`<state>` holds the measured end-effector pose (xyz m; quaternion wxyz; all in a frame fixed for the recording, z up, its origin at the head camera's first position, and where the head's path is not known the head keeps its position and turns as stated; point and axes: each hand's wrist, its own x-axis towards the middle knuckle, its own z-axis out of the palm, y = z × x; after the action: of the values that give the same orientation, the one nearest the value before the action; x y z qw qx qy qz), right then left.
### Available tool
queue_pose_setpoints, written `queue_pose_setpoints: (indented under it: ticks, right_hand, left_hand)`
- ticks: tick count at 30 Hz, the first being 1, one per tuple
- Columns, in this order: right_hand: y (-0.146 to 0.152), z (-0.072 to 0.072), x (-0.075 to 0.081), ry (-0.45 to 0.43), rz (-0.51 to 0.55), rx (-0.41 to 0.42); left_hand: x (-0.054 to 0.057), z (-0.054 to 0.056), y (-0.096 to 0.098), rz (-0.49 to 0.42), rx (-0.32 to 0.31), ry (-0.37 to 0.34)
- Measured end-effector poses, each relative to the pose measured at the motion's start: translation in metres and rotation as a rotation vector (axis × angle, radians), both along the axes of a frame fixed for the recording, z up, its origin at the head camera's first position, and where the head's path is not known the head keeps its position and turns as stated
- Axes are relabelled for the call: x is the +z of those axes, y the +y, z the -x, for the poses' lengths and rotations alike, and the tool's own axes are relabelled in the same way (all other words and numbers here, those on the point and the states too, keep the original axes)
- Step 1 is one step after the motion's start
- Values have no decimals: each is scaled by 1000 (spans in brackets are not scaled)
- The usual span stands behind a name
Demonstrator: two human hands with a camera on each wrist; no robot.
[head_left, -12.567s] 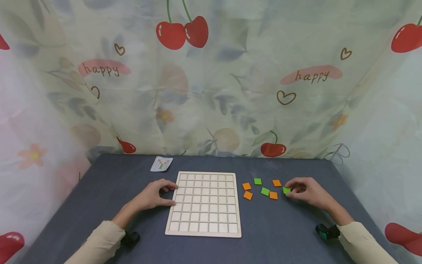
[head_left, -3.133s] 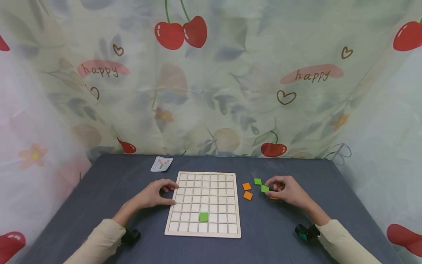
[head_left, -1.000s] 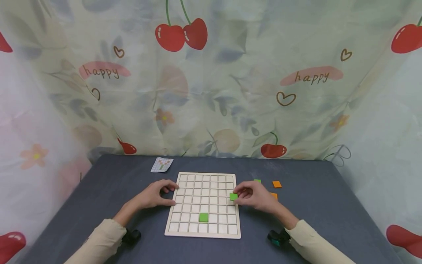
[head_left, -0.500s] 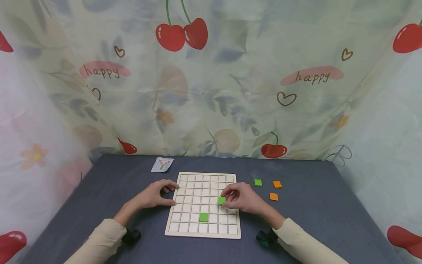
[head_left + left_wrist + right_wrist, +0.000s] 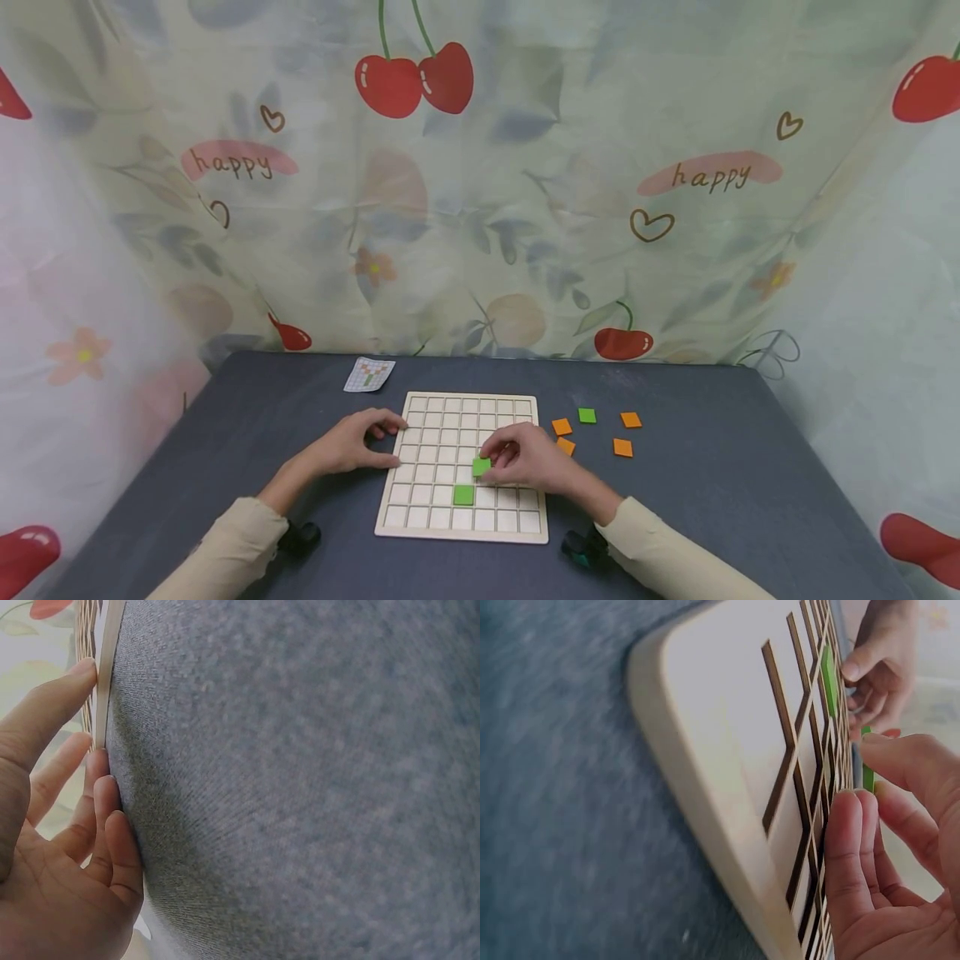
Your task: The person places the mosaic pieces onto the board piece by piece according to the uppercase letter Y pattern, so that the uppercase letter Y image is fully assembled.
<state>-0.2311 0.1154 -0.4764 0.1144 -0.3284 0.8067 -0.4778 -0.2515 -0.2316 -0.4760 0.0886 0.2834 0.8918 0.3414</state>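
A light wooden grid board (image 5: 387, 518) lies on the table. My right hand (image 5: 528, 458) pinches a green square tile (image 5: 481, 467) between thumb and fingers above the middle of the board; in the right wrist view that tile (image 5: 868, 760) stands edge-on. Another green tile (image 5: 463, 495) sits in a cell in the second row from the near edge. My left hand (image 5: 356, 440) rests thumb and fingertips against the board's left edge. The left wrist view shows its relaxed fingers (image 5: 106, 793) along the board's side (image 5: 109, 660).
Right of the board lie a green tile (image 5: 587, 416) and several orange tiles (image 5: 622, 447). A small pattern card (image 5: 369, 375) lies behind the board, to the left. A printed curtain (image 5: 525, 200) hangs behind the dark table (image 5: 697, 450).
My right hand has picked up a second green tile and carried it left over the board. The first one went into its cell earlier. My left hand has stayed at the edge.
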Motion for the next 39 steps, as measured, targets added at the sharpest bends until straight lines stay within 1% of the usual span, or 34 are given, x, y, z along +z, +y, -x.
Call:
queue_pose_setpoints:
  ticks: [8, 21, 29, 39]
  right_hand:
    - [-12, -1, 3, -33, -30, -5]
    - [-22, -2, 6, 12, -109, 1]
    - [-26, -2, 9, 8, -105, 16]
    - [-29, -2, 9, 8, -103, 17]
  left_hand:
    - [1, -1, 1, 1, 6, -8]
    - [-1, 1, 0, 2, 8, -8]
    - [-1, 2, 0, -3, 4, -5]
    - [0, 1, 1, 3, 7, -8]
